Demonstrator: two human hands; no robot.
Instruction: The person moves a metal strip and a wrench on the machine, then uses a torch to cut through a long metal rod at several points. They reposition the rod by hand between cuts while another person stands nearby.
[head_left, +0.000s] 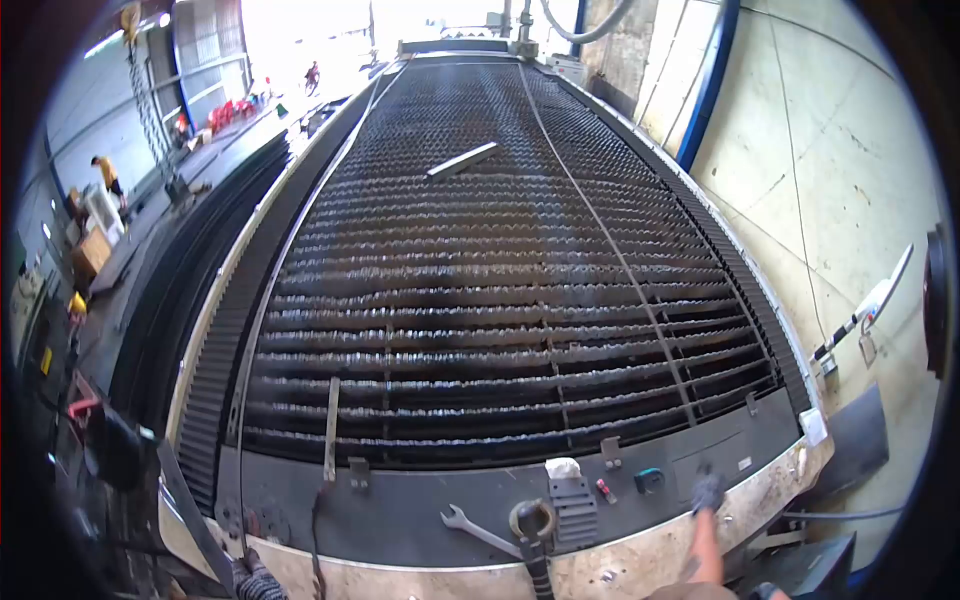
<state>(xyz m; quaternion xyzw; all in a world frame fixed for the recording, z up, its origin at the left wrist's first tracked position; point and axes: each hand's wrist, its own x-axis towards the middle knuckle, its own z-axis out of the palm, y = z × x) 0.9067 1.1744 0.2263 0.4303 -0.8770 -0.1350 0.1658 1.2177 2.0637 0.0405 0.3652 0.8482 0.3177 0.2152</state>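
Observation:
My right hand (708, 494), in a grey glove, reaches over the dark front plate (420, 525) of a long slatted cutting bed; its fingers look stretched out but are blurred. My left hand (258, 578), in a striped glove, is at the bottom edge, partly cut off, by the lower end of a long dark flat strip (190, 510). Its fingers are mostly hidden. Between the hands lie an open-end wrench (482, 532), a ring-headed tool with a black handle (532, 522) and a ribbed grey block (573, 512). A small red item (606, 490) and a teal item (650, 480) lie nearer my right hand.
Serrated slats (480, 270) fill the bed, with a loose metal bar (462, 161) across them farther back. A narrow upright strip (332, 430) stands near the front left. A wall (820, 150) runs along the right. A person (107, 175) is far off left, near a hanging chain (145, 100).

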